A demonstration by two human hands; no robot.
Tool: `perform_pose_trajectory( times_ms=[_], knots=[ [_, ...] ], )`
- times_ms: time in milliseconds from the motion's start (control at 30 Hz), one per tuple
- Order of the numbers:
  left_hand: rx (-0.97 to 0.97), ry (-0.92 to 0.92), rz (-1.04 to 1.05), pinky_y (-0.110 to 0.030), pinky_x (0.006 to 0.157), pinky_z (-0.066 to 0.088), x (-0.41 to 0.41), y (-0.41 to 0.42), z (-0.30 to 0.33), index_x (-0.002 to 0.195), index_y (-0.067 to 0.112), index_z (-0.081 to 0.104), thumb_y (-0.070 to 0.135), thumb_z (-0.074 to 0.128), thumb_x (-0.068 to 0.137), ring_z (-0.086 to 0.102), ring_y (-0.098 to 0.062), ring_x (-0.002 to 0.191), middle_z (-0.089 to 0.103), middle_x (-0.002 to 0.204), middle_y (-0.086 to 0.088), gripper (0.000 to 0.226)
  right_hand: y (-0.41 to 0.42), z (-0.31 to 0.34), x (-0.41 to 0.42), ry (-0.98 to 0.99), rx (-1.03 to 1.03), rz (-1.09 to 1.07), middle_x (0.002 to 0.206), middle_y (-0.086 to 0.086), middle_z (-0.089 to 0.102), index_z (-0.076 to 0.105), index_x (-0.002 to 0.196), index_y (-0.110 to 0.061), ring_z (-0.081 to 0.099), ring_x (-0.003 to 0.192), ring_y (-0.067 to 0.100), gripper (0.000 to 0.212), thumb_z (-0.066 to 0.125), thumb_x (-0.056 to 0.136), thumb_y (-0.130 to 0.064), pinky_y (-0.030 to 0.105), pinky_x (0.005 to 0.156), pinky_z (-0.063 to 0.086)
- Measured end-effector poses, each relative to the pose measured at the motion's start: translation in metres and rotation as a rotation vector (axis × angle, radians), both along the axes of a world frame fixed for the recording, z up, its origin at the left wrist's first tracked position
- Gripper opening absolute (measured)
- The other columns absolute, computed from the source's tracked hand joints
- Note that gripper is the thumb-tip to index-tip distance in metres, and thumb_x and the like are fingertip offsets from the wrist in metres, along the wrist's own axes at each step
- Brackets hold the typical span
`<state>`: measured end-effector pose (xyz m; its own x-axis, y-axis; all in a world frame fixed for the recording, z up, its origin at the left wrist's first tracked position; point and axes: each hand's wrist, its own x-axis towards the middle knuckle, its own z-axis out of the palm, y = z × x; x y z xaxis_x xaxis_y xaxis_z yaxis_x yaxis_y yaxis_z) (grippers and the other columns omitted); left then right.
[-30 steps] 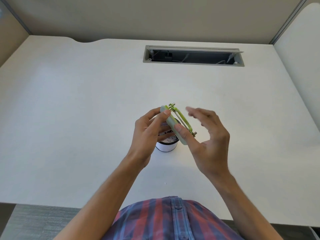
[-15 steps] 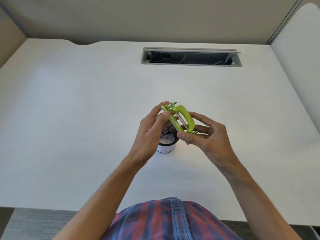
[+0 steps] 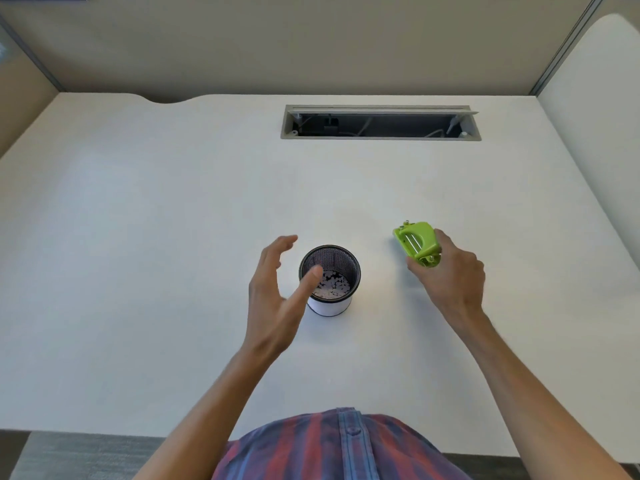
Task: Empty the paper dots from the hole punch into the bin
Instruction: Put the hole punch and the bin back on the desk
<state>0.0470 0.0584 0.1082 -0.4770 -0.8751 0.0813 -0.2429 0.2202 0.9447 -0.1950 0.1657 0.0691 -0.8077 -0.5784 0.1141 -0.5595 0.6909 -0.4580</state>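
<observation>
Head view: green hole punch (image 3: pixel 417 243) gripped in right hand (image 3: pixel 450 277), low over white desk (image 3: pixel 173 237), right of bin (image 3: pixel 329 279), well apart from it. Left hand (image 3: pixel 277 299) empty, fingers spread, just left of bin, thumb across rim. No readable writing or brand. Small black mesh bin, white base, upright on desk; paper dots (image 3: pixel 330 285) heaped inside.
</observation>
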Motion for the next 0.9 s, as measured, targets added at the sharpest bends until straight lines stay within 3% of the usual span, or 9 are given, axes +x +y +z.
perform_pose_trajectory(
  times_ms=[233,300,367,400,500,633,767,900],
  knots=[
    [0.059,-0.221,-0.088,-0.039,0.114,0.038,0.018,0.009,-0.041,0.146,0.028,0.039,0.064,0.08,0.061,0.043,-0.002,0.136,0.051,0.144,0.014,0.1,0.003,-0.021,-0.021,0.176,0.123,-0.082,0.066,0.019,0.065,0.056,0.128,-0.011,0.063,0.062,0.038,0.061,0.072,0.079,-0.044,0.031,0.057,0.034],
    [0.068,-0.242,-0.112,-0.026,0.113,0.036,0.017,0.009,-0.049,0.144,0.039,0.038,0.061,0.085,0.059,0.043,0.006,0.134,0.051,0.142,0.025,0.099,0.005,-0.028,-0.024,0.219,0.115,-0.048,0.07,0.018,0.067,0.055,0.13,-0.007,0.063,0.061,0.037,0.065,0.073,0.079,-0.044,0.03,0.055,0.034],
    [0.064,-0.245,-0.138,-0.006,0.104,0.031,0.015,0.009,-0.054,0.139,0.052,0.036,0.055,0.089,0.06,0.041,0.017,0.128,0.048,0.136,0.038,0.095,0.007,-0.036,-0.024,0.256,0.104,-0.024,0.085,0.017,0.069,0.053,0.133,-0.007,0.064,0.07,0.037,0.069,0.073,0.079,-0.045,0.03,0.054,0.034],
    [0.065,-0.247,-0.141,-0.003,0.102,0.03,0.013,0.009,-0.056,0.14,0.052,0.036,0.053,0.089,0.06,0.041,0.018,0.127,0.049,0.136,0.038,0.096,0.009,-0.04,-0.023,0.262,0.099,-0.02,0.094,0.015,0.068,0.05,0.136,-0.008,0.063,0.078,0.036,0.072,0.073,0.078,-0.045,0.031,0.054,0.035],
    [0.055,-0.269,-0.113,-0.022,0.105,0.041,0.006,0.009,-0.066,0.142,0.035,0.044,0.05,0.09,0.061,0.051,0.003,0.126,0.059,0.134,0.022,0.094,0.014,-0.048,-0.025,0.252,0.088,0.004,0.108,0.014,0.062,0.045,0.141,-0.01,0.06,0.091,0.035,0.075,0.072,0.077,-0.038,0.034,0.056,0.044],
    [0.016,-0.293,-0.064,-0.034,0.091,0.053,-0.004,0.008,-0.073,0.118,0.05,0.05,0.045,0.087,0.058,0.06,-0.001,0.11,0.066,0.114,0.022,0.07,0.009,-0.049,-0.043,0.169,0.038,0.0,0.11,0.016,0.061,0.044,0.144,-0.012,0.058,0.096,0.037,0.073,0.07,0.078,-0.031,0.039,0.064,0.049],
    [-0.04,-0.304,-0.037,-0.046,0.083,0.055,-0.014,0.006,-0.083,0.109,0.038,0.059,0.045,0.086,0.06,0.064,-0.012,0.1,0.068,0.103,0.016,0.057,-0.008,-0.047,-0.073,0.081,-0.011,-0.028,0.115,0.019,0.058,0.039,0.148,-0.015,0.055,0.105,0.039,0.073,0.068,0.083,-0.033,0.044,0.074,0.049],
    [-0.084,-0.324,-0.02,-0.048,0.09,0.051,-0.022,0.004,-0.088,0.112,0.033,0.06,0.051,0.084,0.061,0.061,-0.012,0.104,0.066,0.106,0.016,0.06,-0.029,-0.043,-0.109,0.036,0.004,-0.09,0.121,0.022,0.056,0.034,0.15,-0.013,0.05,0.113,0.04,0.074,0.065,0.086,-0.033,0.046,0.082,0.046]
  ],
)
